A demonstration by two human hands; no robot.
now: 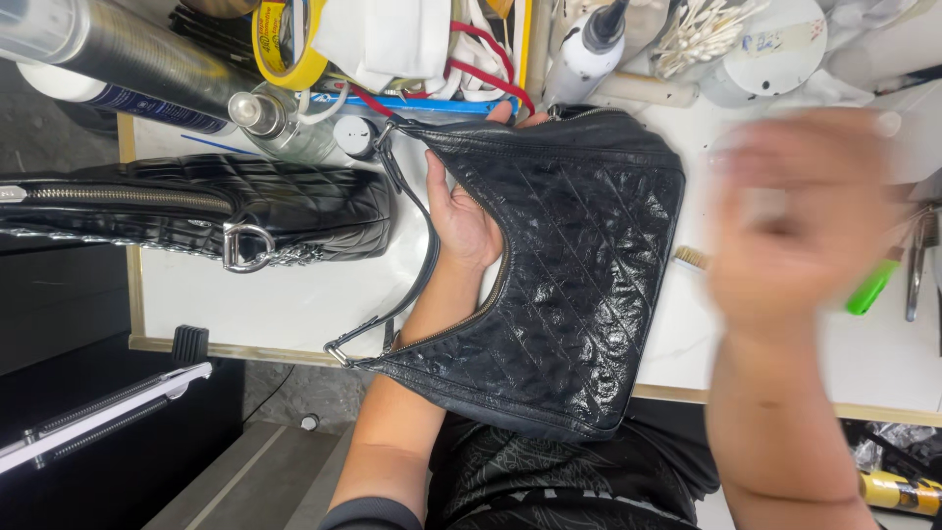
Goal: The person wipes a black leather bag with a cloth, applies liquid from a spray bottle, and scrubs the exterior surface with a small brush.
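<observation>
I had my left hand inside the black quilted leather shoulder bag, gripping its rim; my right hand hovered blurred, grip unclear, needing steadying next.

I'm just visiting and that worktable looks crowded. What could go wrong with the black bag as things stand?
1. The quilted black bag hangs partly over the table edge, held only by the left hand reaching into its opening; it might slide off.
2. The right hand is blurred with motion above the green-handled tool; it might knock it.
3. The squeeze bottle stands just beyond the bag and could tip onto the leather.
</observation>
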